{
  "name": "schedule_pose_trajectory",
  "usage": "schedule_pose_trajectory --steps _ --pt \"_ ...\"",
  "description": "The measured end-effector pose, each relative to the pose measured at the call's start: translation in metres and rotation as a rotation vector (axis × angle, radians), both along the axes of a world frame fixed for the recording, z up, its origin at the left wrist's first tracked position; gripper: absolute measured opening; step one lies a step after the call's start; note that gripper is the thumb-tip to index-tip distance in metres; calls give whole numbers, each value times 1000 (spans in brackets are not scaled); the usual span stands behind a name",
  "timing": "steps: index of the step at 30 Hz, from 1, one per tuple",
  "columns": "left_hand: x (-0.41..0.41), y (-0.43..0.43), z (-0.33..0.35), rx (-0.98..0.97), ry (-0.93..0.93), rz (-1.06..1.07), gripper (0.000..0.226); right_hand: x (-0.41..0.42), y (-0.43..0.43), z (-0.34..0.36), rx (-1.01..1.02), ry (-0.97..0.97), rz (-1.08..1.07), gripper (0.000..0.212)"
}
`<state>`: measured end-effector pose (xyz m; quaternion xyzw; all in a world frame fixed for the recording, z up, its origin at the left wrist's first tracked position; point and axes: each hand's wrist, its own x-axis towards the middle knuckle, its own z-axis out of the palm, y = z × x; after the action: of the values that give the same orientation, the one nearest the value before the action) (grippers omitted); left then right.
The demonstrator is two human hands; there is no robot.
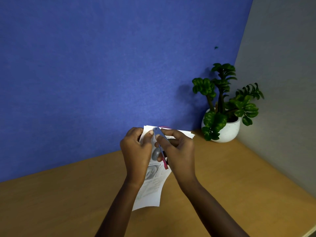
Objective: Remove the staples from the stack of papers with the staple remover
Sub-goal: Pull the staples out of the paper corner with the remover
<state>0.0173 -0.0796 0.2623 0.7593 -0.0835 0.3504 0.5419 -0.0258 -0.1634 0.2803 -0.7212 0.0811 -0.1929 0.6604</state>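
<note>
A stack of white printed papers (151, 187) is held up above the wooden desk, curling down toward me. My left hand (136, 149) grips its upper left part, thumb pressed near the top edge. My right hand (177, 151) is shut on a slim metal staple remover (159, 138) with a pink end, held between thumb and forefinger. The tool's tip lies on the top of the papers, close to my left thumb. No staple can be made out at this size.
A green plant in a white round pot (227, 130) stands in the back right corner of the desk (230, 177). A blue wall rises behind the desk and a grey wall on the right. The desk's right edge shows at bottom right.
</note>
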Motion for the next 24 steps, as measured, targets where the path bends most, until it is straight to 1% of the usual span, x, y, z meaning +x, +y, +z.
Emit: schedule_pose_trajectory --steps 3,7,8,11,15,18,19,21,22,24 --pt "-1 -1 1 -15 -21 -6 20 -1 3 1 66 -23 1 20" --pt "-1 -1 3 -6 -36 11 17 0 6 2 196 -25 7 8" --pt "-2 -1 3 2 -41 15 15 1 6 3 226 -15 9 8" --pt "-2 -2 3 17 -59 19 15 0 6 7 372 18 45 18" --pt "-3 -2 2 7 -57 16 16 -1 5 11 564 73 107 16" --pt "-11 -9 0 -18 -45 -20 16 4 -4 14 725 85 160 10" --pt "-12 -9 0 -86 -23 -24 18 4 -8 15 728 90 184 10" --pt "-5 -5 3 -244 41 -33 23 2 -16 15 630 97 225 15" --pt "-1 -2 4 -279 69 -49 25 -1 -18 14 570 96 236 18" --pt "1 1 6 -278 96 -81 26 -5 -19 13 479 83 247 19"
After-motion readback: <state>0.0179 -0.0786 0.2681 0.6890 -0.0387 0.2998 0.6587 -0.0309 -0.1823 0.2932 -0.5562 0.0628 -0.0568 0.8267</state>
